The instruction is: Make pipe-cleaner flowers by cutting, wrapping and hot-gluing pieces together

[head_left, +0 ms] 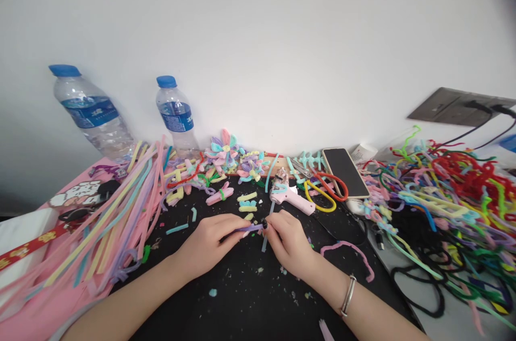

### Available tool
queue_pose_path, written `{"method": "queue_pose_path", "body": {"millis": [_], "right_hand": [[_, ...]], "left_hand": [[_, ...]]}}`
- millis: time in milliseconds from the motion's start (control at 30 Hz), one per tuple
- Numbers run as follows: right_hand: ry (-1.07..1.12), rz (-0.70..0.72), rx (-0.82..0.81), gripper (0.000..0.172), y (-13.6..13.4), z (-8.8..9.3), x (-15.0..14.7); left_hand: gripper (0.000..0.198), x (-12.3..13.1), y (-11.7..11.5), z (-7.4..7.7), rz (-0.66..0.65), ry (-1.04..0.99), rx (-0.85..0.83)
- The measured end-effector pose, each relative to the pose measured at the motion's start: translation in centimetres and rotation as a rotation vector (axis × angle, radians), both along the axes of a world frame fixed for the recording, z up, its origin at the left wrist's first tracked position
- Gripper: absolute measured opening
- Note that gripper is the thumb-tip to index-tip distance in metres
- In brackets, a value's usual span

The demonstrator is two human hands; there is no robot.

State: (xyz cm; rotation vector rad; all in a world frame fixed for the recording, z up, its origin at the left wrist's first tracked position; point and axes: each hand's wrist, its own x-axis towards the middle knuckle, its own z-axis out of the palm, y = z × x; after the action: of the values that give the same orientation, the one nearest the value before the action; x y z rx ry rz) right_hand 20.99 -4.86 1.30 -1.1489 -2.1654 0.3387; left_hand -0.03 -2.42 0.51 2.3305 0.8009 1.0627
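A short purple pipe cleaner piece (252, 228) stretches between my two hands over the black work surface. My left hand (215, 239) pinches its left part between thumb and fingers. At its right end, the fingertips of my right hand (288, 239) are closed on it. Just behind my right hand lies a pink glue gun (292, 198), with a clear glue stick (264, 241) showing beneath my fingers. Small yellow and blue pieces (247, 205) lie behind the purple piece, and a bound pink piece (220, 194) is further left.
Long pastel pipe cleaners (116, 206) lie left, below two bottles (94, 115). Fluffy flowers (223, 150) line the back. Scissors (332, 185) and a phone (345, 173) are back right, beside a tangled colourful pile (455, 206). A pink strand (350, 247) curls right of my right hand.
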Motion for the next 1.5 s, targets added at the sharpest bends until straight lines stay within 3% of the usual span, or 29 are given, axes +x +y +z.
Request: {"method": "queue_pose_path", "body": {"millis": [700, 933, 1500], "right_hand": [[-0.017, -0.009, 0.002, 0.025, 0.07, -0.15, -0.07], [0.008, -0.019, -0.016, 0.026, 0.08, -0.08, 0.0], [-0.019, -0.009, 0.017, 0.028, 0.11, -0.08, -0.13]], "left_hand": [[0.019, -0.02, -0.04, 0.09, -0.047, 0.029, -0.05], [0.019, -0.04, -0.05, 0.19, -0.005, 0.03, -0.096], [0.02, 0.02, -0.04, 0.07, -0.069, 0.043, -0.035]]}}
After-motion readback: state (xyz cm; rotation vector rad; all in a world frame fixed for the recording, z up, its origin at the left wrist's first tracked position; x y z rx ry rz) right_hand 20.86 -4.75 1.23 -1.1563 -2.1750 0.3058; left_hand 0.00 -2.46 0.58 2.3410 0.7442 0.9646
